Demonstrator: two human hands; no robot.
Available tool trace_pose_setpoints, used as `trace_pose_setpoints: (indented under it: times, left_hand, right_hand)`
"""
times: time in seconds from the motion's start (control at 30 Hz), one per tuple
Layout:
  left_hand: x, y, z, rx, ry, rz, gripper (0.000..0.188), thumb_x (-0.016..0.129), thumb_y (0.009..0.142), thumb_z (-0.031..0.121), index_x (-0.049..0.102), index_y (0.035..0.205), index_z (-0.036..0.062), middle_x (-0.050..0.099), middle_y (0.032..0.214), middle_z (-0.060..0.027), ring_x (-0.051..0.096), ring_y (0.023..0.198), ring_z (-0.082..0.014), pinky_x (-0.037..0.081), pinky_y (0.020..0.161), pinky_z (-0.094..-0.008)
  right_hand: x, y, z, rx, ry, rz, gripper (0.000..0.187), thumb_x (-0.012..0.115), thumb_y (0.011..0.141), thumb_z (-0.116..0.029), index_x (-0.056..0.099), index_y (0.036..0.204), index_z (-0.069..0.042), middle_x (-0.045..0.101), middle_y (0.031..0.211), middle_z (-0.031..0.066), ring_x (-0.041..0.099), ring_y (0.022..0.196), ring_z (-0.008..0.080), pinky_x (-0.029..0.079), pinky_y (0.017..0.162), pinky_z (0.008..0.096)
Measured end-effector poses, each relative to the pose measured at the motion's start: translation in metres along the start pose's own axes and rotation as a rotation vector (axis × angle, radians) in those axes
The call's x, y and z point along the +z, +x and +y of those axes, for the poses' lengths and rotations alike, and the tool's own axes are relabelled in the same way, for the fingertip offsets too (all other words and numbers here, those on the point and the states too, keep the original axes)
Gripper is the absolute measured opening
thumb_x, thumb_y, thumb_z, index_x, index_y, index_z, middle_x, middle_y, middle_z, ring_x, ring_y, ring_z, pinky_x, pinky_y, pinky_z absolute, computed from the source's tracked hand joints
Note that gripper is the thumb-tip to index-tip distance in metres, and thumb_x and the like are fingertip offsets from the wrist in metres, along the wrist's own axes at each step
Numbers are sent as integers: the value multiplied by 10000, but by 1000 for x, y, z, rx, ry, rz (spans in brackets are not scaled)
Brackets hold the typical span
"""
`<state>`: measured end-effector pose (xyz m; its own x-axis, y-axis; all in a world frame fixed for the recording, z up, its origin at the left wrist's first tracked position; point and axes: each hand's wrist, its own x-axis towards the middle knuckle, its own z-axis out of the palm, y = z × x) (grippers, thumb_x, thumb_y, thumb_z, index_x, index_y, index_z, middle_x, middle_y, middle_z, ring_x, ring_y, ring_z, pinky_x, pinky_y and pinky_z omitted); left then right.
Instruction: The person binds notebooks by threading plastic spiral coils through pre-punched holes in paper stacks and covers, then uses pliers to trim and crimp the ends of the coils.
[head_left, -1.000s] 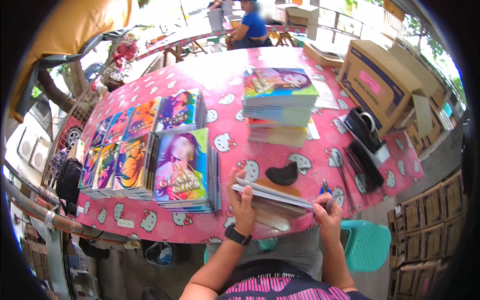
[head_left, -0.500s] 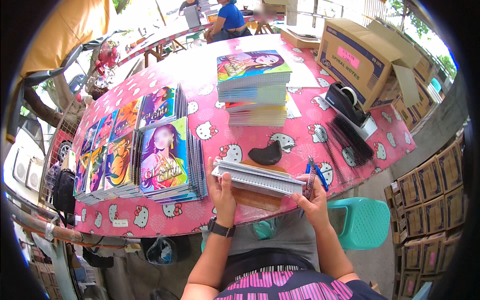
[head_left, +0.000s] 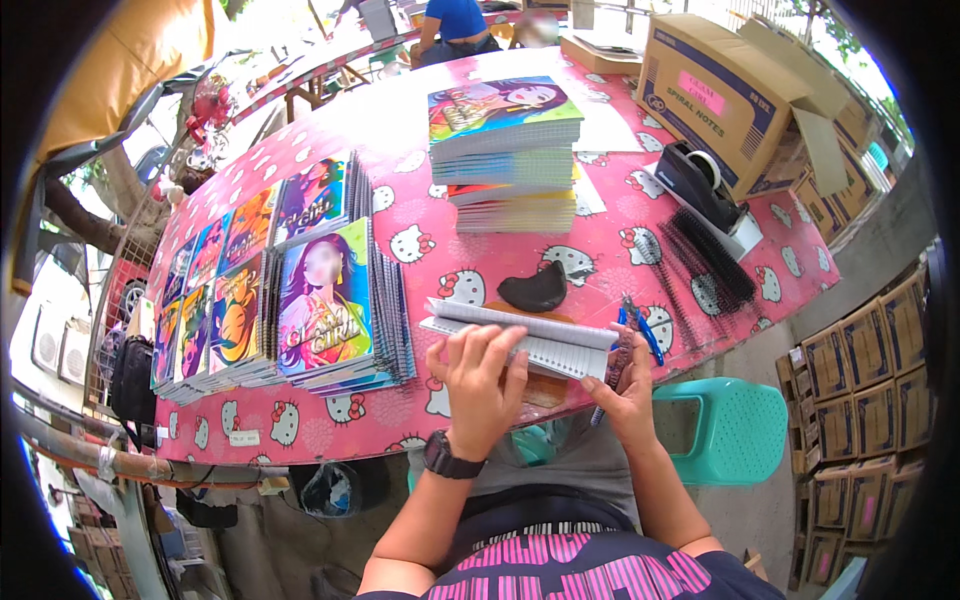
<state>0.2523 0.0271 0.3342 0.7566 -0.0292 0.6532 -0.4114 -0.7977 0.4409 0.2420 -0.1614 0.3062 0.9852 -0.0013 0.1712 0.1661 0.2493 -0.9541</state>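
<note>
A thin notebook (head_left: 560,350) lies partly opened in front of me, with ruled white pages and punched holes along its near edge. My left hand (head_left: 482,375) is over its left part, fingers stretched apart against the pages. The right end of the notebook is gripped by my right hand (head_left: 625,400), which also has a dark spiral coil (head_left: 623,355) between its fingers. A brown board (head_left: 540,388) is partly hidden under the notebook. Just beyond it rests a black curved object (head_left: 533,288). Blue-handled pliers (head_left: 652,335) lie right of my right hand.
Stacked colourful spiral notebooks (head_left: 325,300) fill the table's left side. Another stack (head_left: 505,150) stands farther back. On the right are black spiral coils (head_left: 710,260), a tape dispenser (head_left: 695,185) and a cardboard box (head_left: 710,105). A green stool (head_left: 735,430) stands beside the table.
My left hand has moved from the notebook's left end onto its pages, fingers now spread. The notebook has opened somewhat. My right hand keeps its hold at the right end.
</note>
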Motion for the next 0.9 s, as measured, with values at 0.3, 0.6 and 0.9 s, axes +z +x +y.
trace_pose_setpoints:
  times: [0.3,0.6,0.9]
  left_hand:
    - [-3,32,5,-124,32,-161,442,571,795,209,594,1231,140,587,1057,-47,509,1091,-224,201,1000,-488]
    - [-6,14,5,57,-60,-101,246,683,777,216,654,1016,163,626,971,4,584,994,-176,221,983,-482]
    - [-17,25,-32,257,25,-127,81,705,773,201,688,849,224,623,858,92,596,896,-115,255,966,-442]
  right_hand:
    - [2,16,-8,64,-22,-2,524,688,801,-100,441,1254,-10,559,1131,90,544,1058,172,415,943,312]
    - [-6,10,-2,125,-31,25,438,666,800,-94,499,1196,-4,588,1077,74,563,997,153,425,907,294]
    - [-5,9,-5,51,-32,-34,450,688,794,-82,504,1199,-13,594,1077,65,571,999,151,427,908,292]
